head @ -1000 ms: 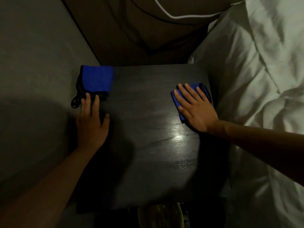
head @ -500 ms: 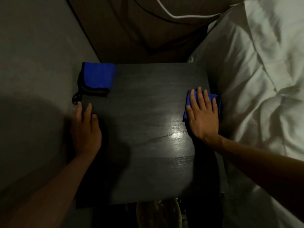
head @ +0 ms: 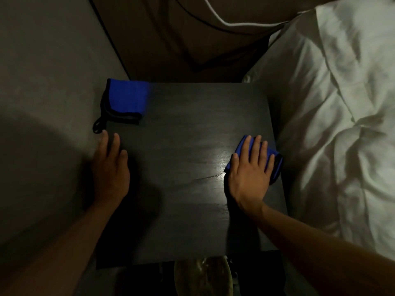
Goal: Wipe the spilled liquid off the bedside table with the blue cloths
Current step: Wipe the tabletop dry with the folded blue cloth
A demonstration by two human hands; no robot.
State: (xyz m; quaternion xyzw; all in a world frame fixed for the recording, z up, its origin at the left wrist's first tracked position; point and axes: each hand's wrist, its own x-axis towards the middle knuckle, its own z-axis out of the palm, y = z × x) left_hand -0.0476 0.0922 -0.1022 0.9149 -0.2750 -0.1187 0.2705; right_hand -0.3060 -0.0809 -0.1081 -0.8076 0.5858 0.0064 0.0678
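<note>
Dim scene, head view. At far left a grey wall (head: 42,82) is seen beside the bedside table (head: 181,221). A folded blue cloth (head: 126,99) is left lying at the table's back left corner, its black loop hanging off the edge; untouched, same spot as one second ago. Just in front of it the left hand (head: 111,174) is laid flat on the table's left edge, fingers extended, nothing gripped; it has been drawn back slightly from the cloth, which it nearly touched a second ago. Mid-table, a glossy wet-looking patch (head: 215,167) with a dark streak is shown under the light. At the right edge a second blue cloth (head: 275,161) is pressed down under the right hand (head: 250,174), palm flat, fingers spread, not clenched. This cloth has been swept rightward and toward the person along the right edge over the last second. Wiping is judged under way; the shiny patch beside the hand likely remains to be passed over. White bedding (head: 331,124) is seen at right.
</note>
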